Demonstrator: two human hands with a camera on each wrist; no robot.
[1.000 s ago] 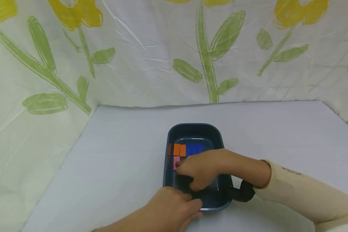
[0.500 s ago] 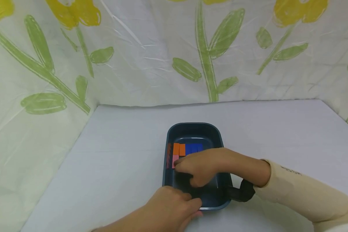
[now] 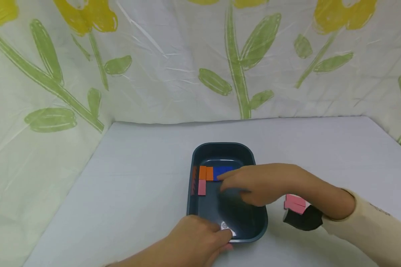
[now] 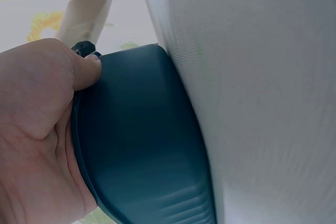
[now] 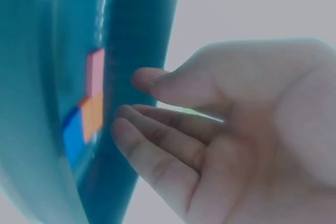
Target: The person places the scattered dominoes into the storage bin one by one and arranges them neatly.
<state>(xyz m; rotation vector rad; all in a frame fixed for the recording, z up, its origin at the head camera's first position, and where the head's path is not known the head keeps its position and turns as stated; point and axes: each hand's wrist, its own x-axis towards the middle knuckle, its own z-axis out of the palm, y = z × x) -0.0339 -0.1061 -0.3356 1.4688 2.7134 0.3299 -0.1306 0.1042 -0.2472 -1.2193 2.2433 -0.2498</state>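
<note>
My left hand (image 3: 198, 237) grips the near rim of a dark teal tray (image 3: 210, 209), its thumb pressed against the tray's outer wall in the left wrist view. Inside the tray, orange tiles (image 3: 202, 172) and blue tiles (image 3: 219, 171) form a row, and a single pink tile (image 3: 202, 187) lies just below the leftmost orange one. Over the tray's right side hovers my right hand (image 3: 262, 183), holding nothing. In the right wrist view its fingers (image 5: 157, 166) are loosely bent, with the thumb apart from them. That hand hides part of the blue tiles.
More pink tiles (image 3: 294, 204) lie on the white table (image 3: 147, 178) to the right of the tray, under my right forearm. Close to them is a dark wrist-worn device (image 3: 304, 218). A flower-printed sheet (image 3: 173, 74) hangs behind the table.
My right hand has let go of the pink tile in the tray and drawn back to the right. The pink tiles on the table have come into sight. My left hand keeps its place.
</note>
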